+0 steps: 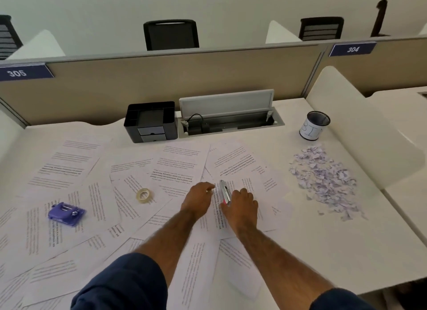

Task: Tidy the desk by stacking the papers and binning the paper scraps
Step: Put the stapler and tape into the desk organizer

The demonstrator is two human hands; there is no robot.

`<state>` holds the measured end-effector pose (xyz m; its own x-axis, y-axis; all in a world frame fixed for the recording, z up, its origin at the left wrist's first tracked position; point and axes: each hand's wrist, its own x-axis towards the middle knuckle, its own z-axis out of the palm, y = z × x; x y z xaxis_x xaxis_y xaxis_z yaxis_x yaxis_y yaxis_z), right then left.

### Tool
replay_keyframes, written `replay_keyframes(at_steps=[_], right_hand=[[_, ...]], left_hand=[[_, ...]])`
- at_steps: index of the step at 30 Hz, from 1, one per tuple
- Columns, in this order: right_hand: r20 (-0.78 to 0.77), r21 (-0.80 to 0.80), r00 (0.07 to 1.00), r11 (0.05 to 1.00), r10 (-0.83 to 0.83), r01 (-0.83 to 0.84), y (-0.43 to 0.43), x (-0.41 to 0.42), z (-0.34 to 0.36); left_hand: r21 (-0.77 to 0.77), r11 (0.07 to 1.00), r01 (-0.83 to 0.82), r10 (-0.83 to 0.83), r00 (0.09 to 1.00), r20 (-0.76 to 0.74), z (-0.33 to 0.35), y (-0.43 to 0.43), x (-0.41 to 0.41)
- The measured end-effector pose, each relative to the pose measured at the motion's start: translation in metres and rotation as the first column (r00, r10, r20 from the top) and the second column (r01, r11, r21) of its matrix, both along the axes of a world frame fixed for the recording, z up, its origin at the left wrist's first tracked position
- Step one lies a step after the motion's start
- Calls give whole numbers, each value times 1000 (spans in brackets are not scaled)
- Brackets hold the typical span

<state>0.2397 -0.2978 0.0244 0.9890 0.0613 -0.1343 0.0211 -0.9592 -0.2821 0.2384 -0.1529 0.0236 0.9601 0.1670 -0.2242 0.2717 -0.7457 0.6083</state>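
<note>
Fingers (245,192) of the right hand (243,205) curl round the near end of a stapler (223,189). The left hand (198,197) has bent fingers just left of it; whether they pinch anything I cannot tell. Papers (180,166) lie scattered beneath the fingers across the desk (323,245). Paper scraps (323,178) are heaped well to their right.

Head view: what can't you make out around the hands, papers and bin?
- Right hand grip on the stapler: head view, the hand's back hides its fingers.
- Left hand fingertips: head view, blurred.
- Bin contents: head view, its wall hides them.
- Papers: head view, cut off at left and bottom edges.
</note>
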Motion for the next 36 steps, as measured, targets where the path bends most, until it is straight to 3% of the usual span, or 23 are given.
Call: replay_keyframes(at_steps=[4,10,13,15,17,20,24,30,36], right_hand=[[-99,235,991,966,-85,106,4,9,3],[-308,612,937,720,-165,328,12,22,26],[-405,701,898,571,-174,427,20,26,36],[-494,721,855,476,-158,504,27,31,43],[-543,714,827,438,-146,546,37,36,50],[-493,747,860,442,-131,496,57,43,57],[-267,790,961,588,74,175,90,49,67],[-115,658,920,723,375,-212,144,60,85],[-43,541,880,751,474,-378,209,77,97]], left_hand=[[-79,996,-30,32,999,22,0,-5,11],[-350,918,-185,184,982,-34,4,4,20],[-544,813,-209,190,978,-91,11,19,18],[-565,804,-185,168,982,-82,15,33,16],[-573,798,-188,171,982,-84,19,49,14],[-652,708,-270,218,962,-161,27,72,8],[-721,595,-355,247,935,-257,36,111,2],[-843,403,-357,245,929,-277,43,179,-9],[-894,308,-324,294,927,-235,44,236,-2]])
